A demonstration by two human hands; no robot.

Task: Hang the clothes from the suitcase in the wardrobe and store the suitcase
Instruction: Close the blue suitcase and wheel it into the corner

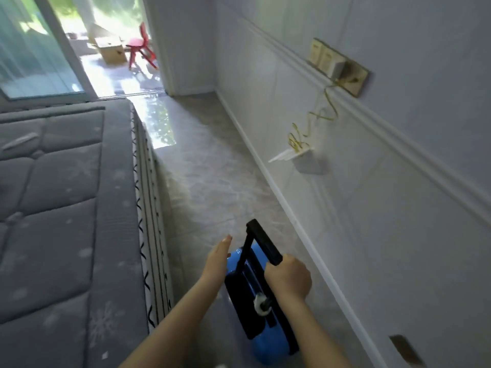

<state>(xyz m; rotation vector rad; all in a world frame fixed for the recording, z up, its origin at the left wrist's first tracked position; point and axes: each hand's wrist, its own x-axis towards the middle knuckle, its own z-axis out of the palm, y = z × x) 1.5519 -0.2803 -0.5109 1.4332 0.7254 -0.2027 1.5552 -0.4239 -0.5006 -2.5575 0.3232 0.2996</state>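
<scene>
Right hand point(288, 280) grips suitcase point(261, 322) handle point(264, 241) between mattress point(66, 221) edge and wall point(372, 208) (left hand point(216, 257) open)

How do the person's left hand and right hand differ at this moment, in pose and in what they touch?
The right hand is curled round the black telescopic handle of the blue hard-shell suitcase; the left hand holds nothing. The right hand's fingers are bent, the left hand's straight and flat. Both reach forward over the suitcase, between the grey quilted mattress and the white wall.
</scene>
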